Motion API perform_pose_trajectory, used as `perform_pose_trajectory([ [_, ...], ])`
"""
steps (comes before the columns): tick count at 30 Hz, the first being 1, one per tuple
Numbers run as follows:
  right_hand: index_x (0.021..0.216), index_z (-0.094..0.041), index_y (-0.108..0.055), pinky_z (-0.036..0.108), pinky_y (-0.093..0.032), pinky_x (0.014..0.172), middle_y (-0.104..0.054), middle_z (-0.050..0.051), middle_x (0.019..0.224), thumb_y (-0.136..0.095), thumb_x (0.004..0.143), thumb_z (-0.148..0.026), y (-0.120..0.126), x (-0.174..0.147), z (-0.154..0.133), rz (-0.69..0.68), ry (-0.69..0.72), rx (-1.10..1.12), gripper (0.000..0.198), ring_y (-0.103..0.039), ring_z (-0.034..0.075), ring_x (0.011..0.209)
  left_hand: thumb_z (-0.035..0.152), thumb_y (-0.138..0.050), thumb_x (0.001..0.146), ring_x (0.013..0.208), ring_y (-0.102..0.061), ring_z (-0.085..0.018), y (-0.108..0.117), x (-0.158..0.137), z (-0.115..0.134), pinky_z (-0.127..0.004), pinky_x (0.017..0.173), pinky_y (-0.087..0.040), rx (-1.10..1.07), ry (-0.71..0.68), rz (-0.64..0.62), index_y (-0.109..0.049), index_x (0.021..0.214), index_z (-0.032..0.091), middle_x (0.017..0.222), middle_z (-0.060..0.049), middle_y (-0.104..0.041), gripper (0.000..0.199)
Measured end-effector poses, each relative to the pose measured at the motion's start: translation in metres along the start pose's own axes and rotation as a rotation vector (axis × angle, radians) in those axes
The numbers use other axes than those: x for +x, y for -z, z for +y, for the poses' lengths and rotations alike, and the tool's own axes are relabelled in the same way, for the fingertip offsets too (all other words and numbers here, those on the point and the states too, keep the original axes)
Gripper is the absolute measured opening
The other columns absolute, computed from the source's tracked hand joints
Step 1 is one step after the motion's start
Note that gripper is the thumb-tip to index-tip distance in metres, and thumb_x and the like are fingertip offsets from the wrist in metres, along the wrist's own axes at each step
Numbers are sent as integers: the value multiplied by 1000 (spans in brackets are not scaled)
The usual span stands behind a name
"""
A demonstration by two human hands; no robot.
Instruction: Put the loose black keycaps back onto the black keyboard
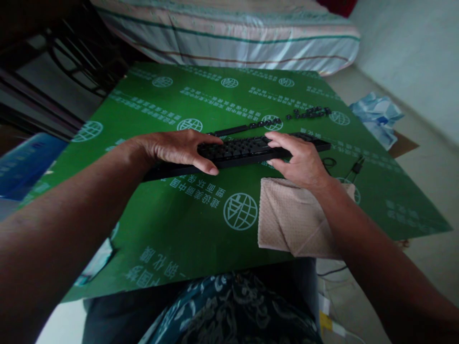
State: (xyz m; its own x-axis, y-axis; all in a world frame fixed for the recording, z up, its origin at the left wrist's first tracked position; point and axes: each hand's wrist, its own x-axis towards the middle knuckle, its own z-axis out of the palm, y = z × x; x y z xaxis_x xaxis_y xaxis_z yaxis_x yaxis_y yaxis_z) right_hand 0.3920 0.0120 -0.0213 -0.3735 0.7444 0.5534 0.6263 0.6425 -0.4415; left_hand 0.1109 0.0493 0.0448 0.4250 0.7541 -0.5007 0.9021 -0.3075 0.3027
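A black keyboard [238,148] lies across the green table, its left end partly covered by my left hand [177,148]. That hand grips it with the thumb along the front edge and the fingers over the keys. Farther right, my right hand [301,160] holds it too, fingertips on the top and thumb by the front edge. Behind the keyboard, loose black keycaps [265,123] stand in a row beside a long space bar key [231,129]. A looser cluster of keycaps [311,112] sits at the back right.
A folded beige cloth [279,217] lies below my right wrist on the green board [201,215]. A thin black cable [355,167] is to the right. Past the board's right edge is a crumpled plastic bag [376,117]; a covered bed [244,40] stands behind.
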Motion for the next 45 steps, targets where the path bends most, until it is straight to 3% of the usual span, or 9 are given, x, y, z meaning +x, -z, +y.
perform_pose_trajectory([
  [45, 122, -21, -60, 42, -52, 97, -69, 6, 114, -66, 74, -12, -4, -9, -2, 7, 27, 78, 49, -66, 21, 103, 67, -67, 57, 130, -44, -31, -8, -3, 2, -36, 107, -33, 37, -32, 58, -31, 147, 25, 147, -7, -43, 105],
])
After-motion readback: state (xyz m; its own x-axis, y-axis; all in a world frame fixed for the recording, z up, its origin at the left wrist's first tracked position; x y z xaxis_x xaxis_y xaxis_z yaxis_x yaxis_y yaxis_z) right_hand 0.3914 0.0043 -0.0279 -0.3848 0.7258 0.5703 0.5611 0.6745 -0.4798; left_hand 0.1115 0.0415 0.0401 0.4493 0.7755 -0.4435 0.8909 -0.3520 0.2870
